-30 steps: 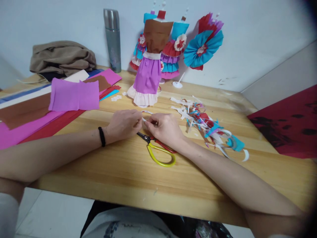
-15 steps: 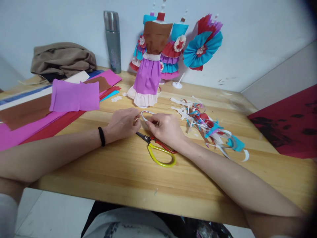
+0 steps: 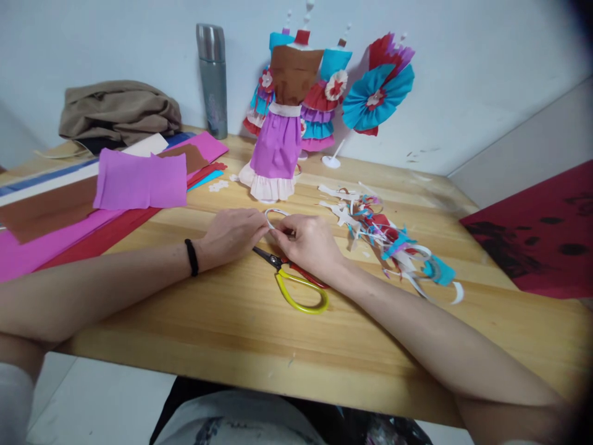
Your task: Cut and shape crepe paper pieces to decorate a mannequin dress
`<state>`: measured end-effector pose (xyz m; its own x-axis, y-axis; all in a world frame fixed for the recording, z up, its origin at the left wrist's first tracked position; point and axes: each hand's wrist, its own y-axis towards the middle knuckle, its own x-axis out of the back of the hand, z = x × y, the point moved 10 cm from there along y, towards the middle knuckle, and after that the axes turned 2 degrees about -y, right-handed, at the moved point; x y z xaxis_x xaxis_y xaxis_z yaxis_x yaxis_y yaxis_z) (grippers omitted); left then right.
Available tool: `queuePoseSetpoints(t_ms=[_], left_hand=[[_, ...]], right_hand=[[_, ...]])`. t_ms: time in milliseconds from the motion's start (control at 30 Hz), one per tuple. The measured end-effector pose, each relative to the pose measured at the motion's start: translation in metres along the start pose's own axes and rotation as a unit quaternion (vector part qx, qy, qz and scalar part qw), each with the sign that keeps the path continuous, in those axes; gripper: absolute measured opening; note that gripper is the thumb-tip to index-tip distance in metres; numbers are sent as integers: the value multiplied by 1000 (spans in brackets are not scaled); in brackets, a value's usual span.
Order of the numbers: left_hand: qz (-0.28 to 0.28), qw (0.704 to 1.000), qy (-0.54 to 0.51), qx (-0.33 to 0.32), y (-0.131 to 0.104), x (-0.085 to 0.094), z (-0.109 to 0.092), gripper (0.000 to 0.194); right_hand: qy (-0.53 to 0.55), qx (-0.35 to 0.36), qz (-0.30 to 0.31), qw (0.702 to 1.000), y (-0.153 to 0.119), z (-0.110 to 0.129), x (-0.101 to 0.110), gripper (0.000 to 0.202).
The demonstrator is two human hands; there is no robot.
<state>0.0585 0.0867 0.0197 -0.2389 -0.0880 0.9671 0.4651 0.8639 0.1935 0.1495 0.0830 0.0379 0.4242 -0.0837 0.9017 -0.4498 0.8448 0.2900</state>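
Observation:
Between my hands a thin white ring shows as a curved band; I cannot tell whether it is a tape roll or a paper strip. My right hand pinches its near side. Fingers together, my left hand meets the right fingertips at the ring's left side; what it pinches is hidden. Just below both hands lie scissors with yellow and red handles, the red one partly under my right hand. Behind stands a small dress form in a paper dress with brown top, purple skirt and pale ruffle.
Coloured crepe paper sheets lie at the left, with white flower cutouts beside them. Paper scraps are heaped at the right. At the back are a flask, a brown cloth and other dressed forms.
My left hand has shifted slightly right, its fingers now straighter and meeting the right fingertips. My right hand still pinches the ring in about the same place.

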Motion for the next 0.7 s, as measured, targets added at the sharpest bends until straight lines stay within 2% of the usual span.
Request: queuePoseSetpoints(t_ms=[200, 433, 567, 700], left_hand=[[-35, 998, -50, -28, -1, 5, -3, 23], [-85, 974, -173, -120, -1, 9, -6, 21], [-93, 963, -211, -137, -2, 15, -9, 23], [-127, 954, -242, -126, -5, 25, -8, 21]], right_hand=[[12, 4, -5, 1000, 1, -4, 1, 18], [51, 23, 7, 998, 3, -10, 4, 18], [77, 28, 9, 997, 5, -11, 7, 17], [113, 39, 27, 992, 6, -11, 5, 13]])
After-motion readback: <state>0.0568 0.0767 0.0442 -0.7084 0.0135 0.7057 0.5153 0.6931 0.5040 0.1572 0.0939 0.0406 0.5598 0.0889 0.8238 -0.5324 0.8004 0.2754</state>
